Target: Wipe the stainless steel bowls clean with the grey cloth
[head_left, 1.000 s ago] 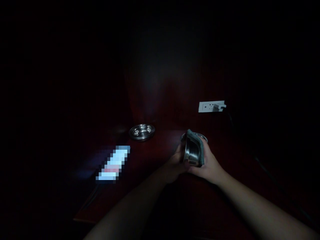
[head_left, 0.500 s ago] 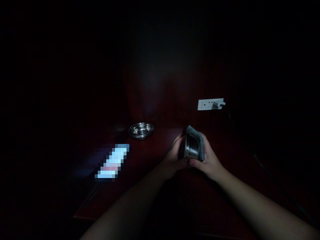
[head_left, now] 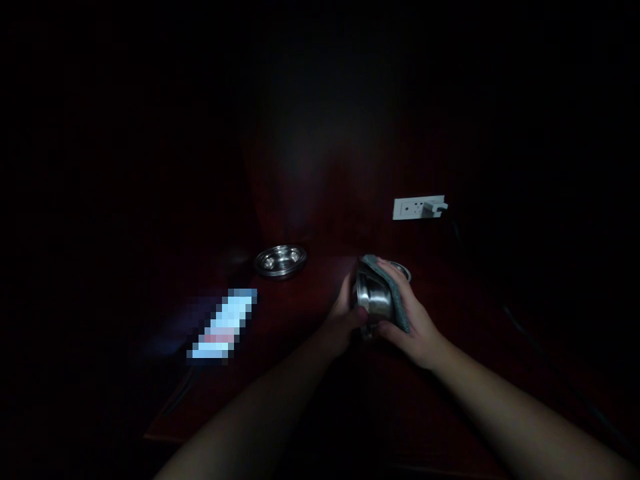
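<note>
Head view: we are gripping a metal bowl [head_left: 376, 299] tilted on its side over the dark red desk [head_left: 305, 300], the fingers of our left hand [head_left: 344, 323] curling around its left side while those of our right hand [head_left: 416, 328] are holding a grey-green cloth [head_left: 401, 312] against its right side. Beyond the right hand, a metal rim [head_left: 406, 272] is partly showing; to the left, a round metal dish [head_left: 281, 272] is resting near a lit, pixelated screen [head_left: 225, 325].
</note>
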Demonstrator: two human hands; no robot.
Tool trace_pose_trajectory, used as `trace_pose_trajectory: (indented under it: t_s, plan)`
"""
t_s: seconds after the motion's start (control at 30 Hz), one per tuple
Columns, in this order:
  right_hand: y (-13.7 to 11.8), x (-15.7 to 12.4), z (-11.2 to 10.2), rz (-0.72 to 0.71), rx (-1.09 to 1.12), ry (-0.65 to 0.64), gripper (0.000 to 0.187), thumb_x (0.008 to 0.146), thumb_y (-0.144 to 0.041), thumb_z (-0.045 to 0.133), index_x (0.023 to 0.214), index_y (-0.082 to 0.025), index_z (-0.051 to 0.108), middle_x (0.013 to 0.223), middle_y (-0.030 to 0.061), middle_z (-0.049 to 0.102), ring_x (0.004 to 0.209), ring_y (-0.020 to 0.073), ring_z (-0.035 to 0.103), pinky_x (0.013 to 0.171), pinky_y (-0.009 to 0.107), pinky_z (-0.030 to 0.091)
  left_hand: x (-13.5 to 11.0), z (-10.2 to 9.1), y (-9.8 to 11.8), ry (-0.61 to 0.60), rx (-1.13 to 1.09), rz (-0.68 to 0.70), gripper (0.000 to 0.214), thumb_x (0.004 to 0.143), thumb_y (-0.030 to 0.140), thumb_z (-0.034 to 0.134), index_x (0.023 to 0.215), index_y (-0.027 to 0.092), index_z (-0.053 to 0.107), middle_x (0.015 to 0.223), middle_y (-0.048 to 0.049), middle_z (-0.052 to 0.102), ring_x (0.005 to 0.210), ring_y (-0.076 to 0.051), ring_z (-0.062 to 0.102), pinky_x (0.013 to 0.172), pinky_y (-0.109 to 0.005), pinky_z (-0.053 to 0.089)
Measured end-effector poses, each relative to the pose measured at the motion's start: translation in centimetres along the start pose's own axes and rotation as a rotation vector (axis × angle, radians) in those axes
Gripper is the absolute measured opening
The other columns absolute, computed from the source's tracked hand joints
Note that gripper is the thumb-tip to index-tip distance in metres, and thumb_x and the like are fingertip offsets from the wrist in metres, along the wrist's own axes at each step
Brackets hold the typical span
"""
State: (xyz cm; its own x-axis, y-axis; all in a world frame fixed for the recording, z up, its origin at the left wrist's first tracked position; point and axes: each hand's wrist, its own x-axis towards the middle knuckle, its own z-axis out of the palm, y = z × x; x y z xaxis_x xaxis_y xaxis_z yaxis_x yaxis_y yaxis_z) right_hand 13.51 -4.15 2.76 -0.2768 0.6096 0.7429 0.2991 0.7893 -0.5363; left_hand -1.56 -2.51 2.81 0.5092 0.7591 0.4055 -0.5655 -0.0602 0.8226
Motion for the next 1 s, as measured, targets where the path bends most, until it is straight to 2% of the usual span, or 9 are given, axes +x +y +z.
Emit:
trace_pose_trajectory:
  t_s: [0.07,0.17,0.27,0.4,0.53,0.67,0.77,0.9,1.0]
  plan:
    - [-0.3,0.0,-0.2,-0.027,0.005,-0.041,0.085,0.073,-0.069,0.053,0.142,-0.026,0.030,0.152,0.0074,0.020,0.139,0.0339,0.018,0.113,0.053,0.016,-0.2,0.1,-0.1,0.005,-0.057,-0.021,0.093,0.063,0.052,0.073,0.141,0.024,0.029,0.142,-0.0126,0.042,0.129,-0.033,0.041,0.105,-0.043,0.034]
    - [-0.6,0.0,-0.5,-0.023,0.054,-0.074,0.084,0.072,-0.080,0.035,0.138,-0.027,0.040,0.153,0.0041,0.019,0.139,0.0353,0.019,0.113,0.053,0.017,-0.4,0.1,-0.3,0.041,-0.092,-0.036,0.086,0.067,0.051,0.070,0.139,0.026,0.031,0.140,-0.0113,0.044,0.126,-0.033,0.045,0.102,-0.044,0.037]
    - [-0.7,0.1,-0.7,0.001,0.058,-0.061,0.071,0.082,-0.073,0.024,0.133,-0.029,0.047,0.151,0.0020,0.027,0.138,0.0329,0.023,0.113,0.052,0.016,-0.3,-0.2,-0.3,0.036,-0.083,-0.052,0.089,0.067,0.050,0.070,0.140,0.025,0.028,0.141,-0.0131,0.043,0.126,-0.034,0.045,0.100,-0.045,0.039]
    - [-0.7,0.2,-0.8,-0.002,-0.039,-0.038,0.047,0.093,-0.049,0.029,0.133,-0.032,0.047,0.149,0.0011,0.031,0.136,0.0287,0.028,0.113,0.050,0.019,0.0,-0.4,0.1,0.041,0.020,-0.015,0.104,0.059,0.050,0.077,0.143,0.022,0.021,0.145,-0.0160,0.036,0.131,-0.034,0.037,0.104,-0.045,0.035]
    - [-0.7,0.4,-0.8,-0.040,-0.238,-0.012,0.047,0.090,-0.034,0.046,0.137,-0.034,0.041,0.145,0.0041,0.034,0.133,0.0302,0.031,0.109,0.053,0.027,0.2,-0.3,0.2,0.053,0.100,0.022,0.110,0.054,0.048,0.080,0.143,0.023,0.020,0.147,-0.0157,0.033,0.134,-0.034,0.033,0.106,-0.045,0.033]
    - [-0.9,0.3,-0.5,-0.042,-0.316,0.026,0.056,0.085,-0.034,0.054,0.139,-0.033,0.037,0.140,0.0071,0.035,0.129,0.0315,0.035,0.106,0.053,0.032,0.0,-0.5,-0.1,0.065,0.168,0.027,0.113,0.053,0.046,0.081,0.145,0.025,0.018,0.146,-0.0159,0.033,0.133,-0.036,0.034,0.107,-0.048,0.030]
    - [-0.9,0.2,-0.3,-0.012,-0.288,0.034,0.055,0.088,-0.036,0.049,0.140,-0.032,0.034,0.139,0.0083,0.033,0.130,0.0310,0.033,0.107,0.053,0.031,-0.1,-1.0,-0.4,0.085,0.293,0.045,0.114,0.050,0.045,0.082,0.144,0.025,0.021,0.151,-0.0148,0.024,0.136,-0.037,0.028,0.109,-0.050,0.027]
    - [-0.6,0.0,0.0,0.011,-0.212,0.056,0.051,0.092,-0.041,0.040,0.141,-0.030,0.031,0.142,0.0076,0.030,0.134,0.0295,0.029,0.110,0.053,0.027,-0.1,-1.4,-0.4,0.073,0.528,0.180,0.114,0.046,0.042,0.085,0.143,0.026,0.027,0.156,-0.0096,0.005,0.141,-0.037,0.013,0.113,-0.050,0.021]
    - [-0.3,-0.1,0.1,0.022,-0.159,0.063,0.051,0.093,-0.044,0.034,0.142,-0.030,0.027,0.146,0.0061,0.028,0.137,0.0283,0.024,0.113,0.053,0.022,-0.1,-1.4,-0.1,0.056,0.726,0.275,0.116,0.043,0.042,0.086,0.143,0.027,0.028,0.156,-0.0084,0.000,0.142,-0.036,0.008,0.114,-0.050,0.016]
